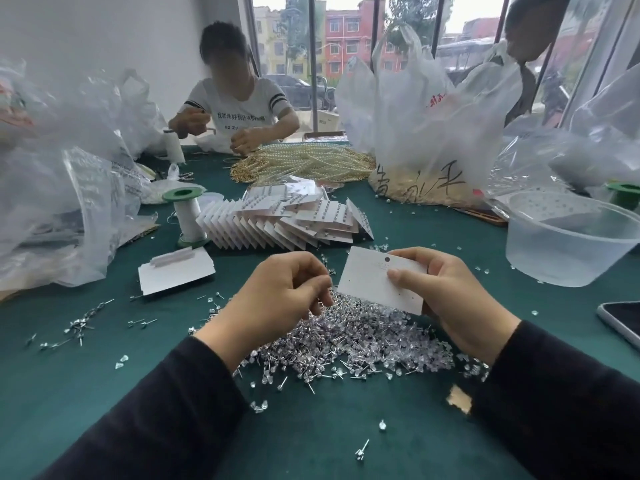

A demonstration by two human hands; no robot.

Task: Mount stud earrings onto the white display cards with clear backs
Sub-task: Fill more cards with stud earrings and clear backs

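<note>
Legible in part: white T-shirt [242,109] of the person across the bench, one line of dark Chinese characters across the chest, too blurred to transcribe; beneath it, Latin letters "no zu". Large clear plastic bag [422,133] at right: handwritten black Chinese characters low on its front, bold but not reliably readable; small red marks higher up, illegible. White display card [377,284] held in the fingers: dots only, no text. Nothing else readable.

Two spools [187,216], one tub [568,244], one phone [623,320]
</note>
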